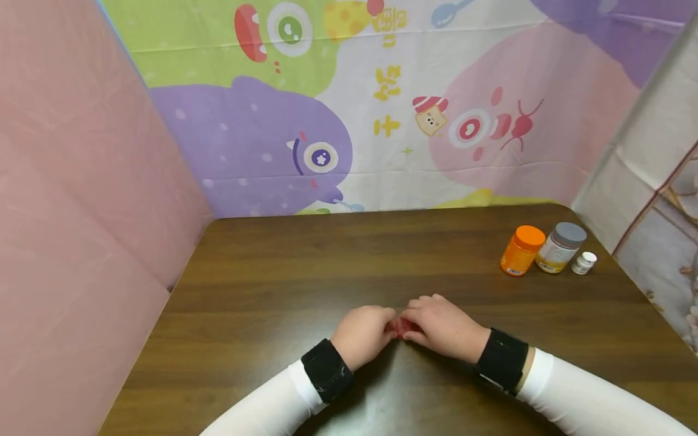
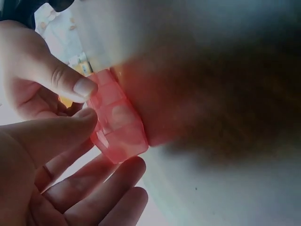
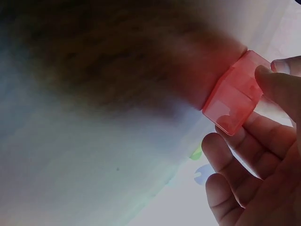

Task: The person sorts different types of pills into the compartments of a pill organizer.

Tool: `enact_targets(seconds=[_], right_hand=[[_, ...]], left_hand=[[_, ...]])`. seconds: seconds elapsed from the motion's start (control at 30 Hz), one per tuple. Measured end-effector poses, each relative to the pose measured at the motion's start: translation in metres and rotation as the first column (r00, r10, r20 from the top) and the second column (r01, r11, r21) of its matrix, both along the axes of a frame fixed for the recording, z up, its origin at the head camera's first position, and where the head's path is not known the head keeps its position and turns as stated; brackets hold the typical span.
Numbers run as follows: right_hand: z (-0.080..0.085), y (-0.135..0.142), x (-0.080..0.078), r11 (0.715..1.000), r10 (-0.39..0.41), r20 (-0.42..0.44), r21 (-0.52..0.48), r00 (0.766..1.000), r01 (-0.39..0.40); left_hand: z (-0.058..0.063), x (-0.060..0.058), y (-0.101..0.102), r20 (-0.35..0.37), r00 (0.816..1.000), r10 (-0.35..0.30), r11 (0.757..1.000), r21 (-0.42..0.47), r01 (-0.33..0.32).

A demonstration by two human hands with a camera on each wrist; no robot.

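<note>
Both hands meet over the wooden table [image 1: 305, 266], near its front middle, at a small translucent red pill box [image 2: 120, 115] with a row of compartments. My left hand [image 1: 361, 334] pinches one end, its thumb on the near side and its fingers beneath in the left wrist view. At the other end my right hand [image 1: 444, 327] grips the pill box [image 3: 233, 96] between thumb and fingers. The two thumb tips lie close together along the same edge. A pale shape shows through one compartment wall in the left wrist view. From the head view the fingers hide most of the box.
At the back right of the table stand an orange bottle [image 1: 521, 251], a grey-lidded bottle [image 1: 560, 248] and a small white bottle [image 1: 584, 263]. A cartoon-print cloth [image 1: 382, 151] hangs behind the table, and a pink cloth [image 1: 82, 181] hangs on the left.
</note>
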State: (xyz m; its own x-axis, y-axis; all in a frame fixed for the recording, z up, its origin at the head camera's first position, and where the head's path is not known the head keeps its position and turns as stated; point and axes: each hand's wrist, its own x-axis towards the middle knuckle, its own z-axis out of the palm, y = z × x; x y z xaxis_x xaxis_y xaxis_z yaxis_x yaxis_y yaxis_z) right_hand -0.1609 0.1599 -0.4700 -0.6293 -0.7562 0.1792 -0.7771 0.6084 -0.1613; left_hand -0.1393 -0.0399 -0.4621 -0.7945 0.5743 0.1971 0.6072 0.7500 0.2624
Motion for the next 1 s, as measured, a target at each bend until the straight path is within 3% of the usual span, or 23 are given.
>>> enact_targets(seconds=[0.2, 0.5, 0.87, 1.0], right_hand=[[0.001, 0.0, 0.0, 1.0, 0.004, 0.023, -0.014, 1.0, -0.004], [0.001, 0.002, -0.001, 1.0, -0.018, 0.067, -0.003, 0.998, 0.019], [-0.001, 0.005, 0.0, 0.999, -0.008, 0.04, -0.035, 0.999, 0.01], [0.001, 0.01, 0.0, 0.999, -0.031, 0.069, -0.038, 0.997, 0.033]], left_hand=[[0.001, -0.002, 0.0, 0.021, 1.0, -0.006, 1.0, -0.005, 0.006], [0.004, -0.004, 0.003, -0.018, 0.999, -0.046, 0.999, -0.023, 0.045], [0.003, -0.005, 0.003, -0.016, 0.999, -0.039, 0.999, -0.039, 0.038], [0.003, -0.005, 0.003, -0.014, 0.999, -0.032, 0.999, -0.039, 0.032]])
